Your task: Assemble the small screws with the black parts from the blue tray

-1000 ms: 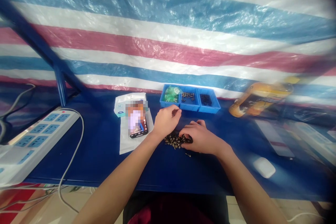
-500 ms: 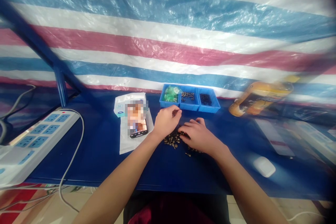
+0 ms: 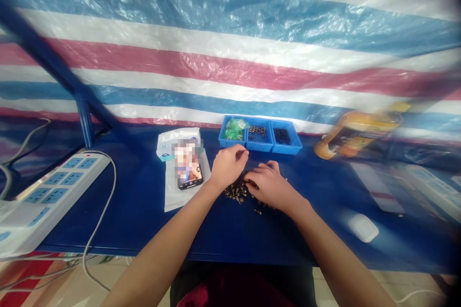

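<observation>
Screw pile: small brass-and-dark screws (image 3: 236,193) lie heaped at the centre of the frame, partly hidden by the right hand; one stray sits just below the heap.
Left hand (image 3: 229,167): above the pile's upper left, thumb and forefinger tips brought together; whether anything is pinched there I cannot tell.
Right hand (image 3: 270,183): over the pile's right part, fingers curled down among the screws; what they grip, if anything, is hidden.
Blue bins: three in a row, upper centre; the left bin (image 3: 232,144) holds a green-and-clear bag, the middle bin (image 3: 260,147) small metal pieces, the right bin (image 3: 288,148) dark ones.
In the way: the left hand stands between the pile and the left bin.
Left of centre: a phone (image 3: 190,182) on a white packet (image 3: 175,199).
Far left: a power strip (image 3: 61,177), a pale cable (image 3: 104,211) and a blue post (image 3: 84,122).
Right side: an orange-yellow bottle (image 3: 360,132), a flat pale object (image 3: 376,187) and a rounded white case (image 3: 363,228).
Backdrop: striped sheeting (image 3: 230,64).
Writing: packet print is too small to read, the bottle's label blurred, the phone screen mostly pixelated.
</observation>
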Demonstrator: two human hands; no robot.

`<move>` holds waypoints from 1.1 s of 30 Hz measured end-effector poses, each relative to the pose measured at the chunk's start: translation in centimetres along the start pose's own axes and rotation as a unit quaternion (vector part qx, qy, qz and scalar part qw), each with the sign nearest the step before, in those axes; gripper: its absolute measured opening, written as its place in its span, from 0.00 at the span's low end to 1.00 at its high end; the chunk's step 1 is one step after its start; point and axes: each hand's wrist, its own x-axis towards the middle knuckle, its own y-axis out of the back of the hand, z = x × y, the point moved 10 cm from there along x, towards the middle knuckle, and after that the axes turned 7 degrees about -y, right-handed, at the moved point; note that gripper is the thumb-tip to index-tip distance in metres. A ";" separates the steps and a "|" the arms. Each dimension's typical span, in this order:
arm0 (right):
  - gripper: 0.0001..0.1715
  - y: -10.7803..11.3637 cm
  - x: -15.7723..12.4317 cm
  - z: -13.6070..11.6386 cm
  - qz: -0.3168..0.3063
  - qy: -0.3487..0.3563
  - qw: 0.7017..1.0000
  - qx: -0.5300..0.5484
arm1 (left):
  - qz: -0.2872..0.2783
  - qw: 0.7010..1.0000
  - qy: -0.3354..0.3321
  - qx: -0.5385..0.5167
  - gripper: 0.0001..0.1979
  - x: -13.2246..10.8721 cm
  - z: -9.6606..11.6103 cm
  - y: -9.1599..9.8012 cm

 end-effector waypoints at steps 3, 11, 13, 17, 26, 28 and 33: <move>0.11 0.5 0.1 0.2 0.002 -0.008 1.000 0.029 | 0.002 1.000 0.001 -0.003 0.10 0.0 -0.1 0.0; 0.06 2.4 0.3 2.3 0.028 -0.046 0.991 0.122 | -0.016 1.000 -0.023 -0.013 0.10 0.1 0.5 -0.2; 0.06 2.9 0.4 3.0 0.039 -0.049 0.984 0.165 | -0.030 0.999 -0.026 -0.024 0.10 0.1 0.5 -0.5; 0.06 3.9 0.3 4.9 0.078 -0.068 0.959 0.265 | -0.075 0.995 -0.031 -0.054 0.11 -0.1 0.6 -1.7; 0.09 2.8 0.5 7.7 0.087 -0.127 0.906 0.395 | -0.155 0.956 -0.070 -0.240 0.10 -0.6 3.3 -3.5; 0.09 2.9 0.6 7.9 0.098 -0.129 0.900 0.405 | -0.145 0.952 -0.060 -0.264 0.11 -0.6 3.1 -3.5; 0.10 2.7 0.7 8.0 0.120 -0.133 0.890 0.418 | -0.123 0.959 -0.036 -0.255 0.11 -0.4 2.1 -3.5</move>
